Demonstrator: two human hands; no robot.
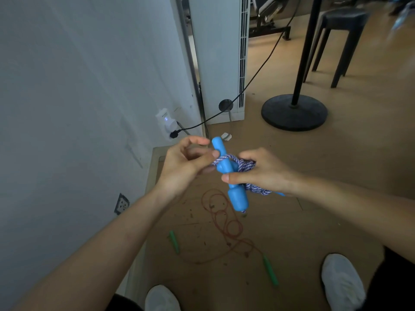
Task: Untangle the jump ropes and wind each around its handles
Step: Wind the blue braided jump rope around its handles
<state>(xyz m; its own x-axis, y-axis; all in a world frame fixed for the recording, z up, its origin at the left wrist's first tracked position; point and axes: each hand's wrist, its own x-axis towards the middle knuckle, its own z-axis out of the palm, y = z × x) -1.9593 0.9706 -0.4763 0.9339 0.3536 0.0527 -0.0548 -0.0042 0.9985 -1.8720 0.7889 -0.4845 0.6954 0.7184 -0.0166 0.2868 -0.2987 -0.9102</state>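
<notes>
I hold a jump rope with blue handles (238,198) in front of me, its purple-and-white braided cord (244,164) wound around the handles' middle. My right hand (262,171) grips the handles and the coils. My left hand (188,162) pinches a strand of the cord beside the upper blue handle. On the floor below lies a second jump rope, its thin red cord (224,223) in loose loops, with one green handle (174,241) at the left and another green handle (270,271) at the right.
A white wall with a plug adapter (167,122) and a black cable (258,70) runs along the left. A black stand base (294,112) and a dark stool (341,41) sit at the right. My white shoes (341,281) flank the red rope.
</notes>
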